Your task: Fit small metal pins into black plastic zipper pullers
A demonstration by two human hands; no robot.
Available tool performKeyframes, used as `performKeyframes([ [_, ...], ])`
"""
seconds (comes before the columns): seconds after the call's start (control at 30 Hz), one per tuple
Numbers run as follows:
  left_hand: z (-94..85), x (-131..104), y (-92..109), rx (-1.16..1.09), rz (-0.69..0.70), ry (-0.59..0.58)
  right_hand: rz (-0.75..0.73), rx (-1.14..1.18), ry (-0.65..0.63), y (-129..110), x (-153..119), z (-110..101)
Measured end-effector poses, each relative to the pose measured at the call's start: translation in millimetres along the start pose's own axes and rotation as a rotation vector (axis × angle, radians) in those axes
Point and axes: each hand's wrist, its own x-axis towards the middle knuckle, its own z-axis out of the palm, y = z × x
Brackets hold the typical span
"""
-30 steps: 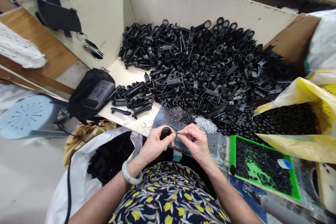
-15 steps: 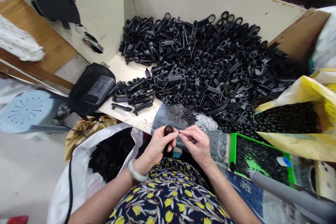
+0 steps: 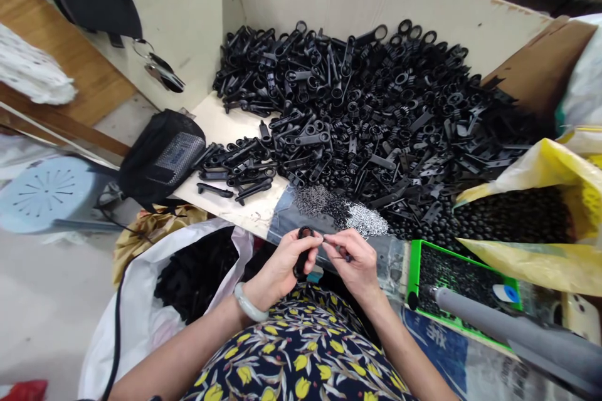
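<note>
My left hand (image 3: 288,261) is closed around a black plastic part with a ring end (image 3: 305,233), held upright near my lap. The fingers of my right hand (image 3: 353,258) are pinched at the ring side of that part, their tips almost meeting my left thumb. Something small and dark shows in the right fingers, too small to name. Just beyond the hands lie a heap of silver pins (image 3: 367,220) and a heap of small grey pieces (image 3: 311,200) on a denim cloth (image 3: 283,216).
A large pile of black plastic parts (image 3: 329,94) fills the table's back. To the right are a green tray (image 3: 414,272) of small black pieces, a grey rod-like tool (image 3: 489,316) and a yellow bag (image 3: 531,263). At left stand a white sack (image 3: 126,319), black pouch (image 3: 162,153) and blue stool (image 3: 47,191).
Both hands stay together at nearly the same spot, with only slight finger movement. The view has shifted a little, and the grey tool at right appears slightly higher and farther left.
</note>
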Motion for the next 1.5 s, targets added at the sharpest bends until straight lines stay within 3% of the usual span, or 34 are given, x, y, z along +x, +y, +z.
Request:
performKeyframes([
  [0.43,-5.2,7,-7,-0.157,-0.171,-0.005,-0.054,-0.095,-0.061,2,-7,-2],
  [0.7,-9.6,3,-3,-0.152,-0.167,-0.183,0.056,-0.011,0.02,7,-1,-5],
  [0.8,-15.9,-5,3,-0.068,-0.124,-0.238,0.07,0.008,0.002,6,3,-10],
  [1.03,-21.2,-17,9,0.295,-0.089,-0.117,0.008,0.064,-0.131,-1,4,-8],
  [1.13,-19.5,-17,12,0.305,-0.06,-0.093,-0.041,0.045,-0.155,1,5,-4],
  [1.3,-19.4,-16,14,0.326,-0.066,-0.17,-0.074,-0.002,-0.224,6,8,-1],
  [1.5,-22.7,-12,8,0.379,-0.017,-0.174,-0.076,-0.035,-0.286,7,13,-1],
])
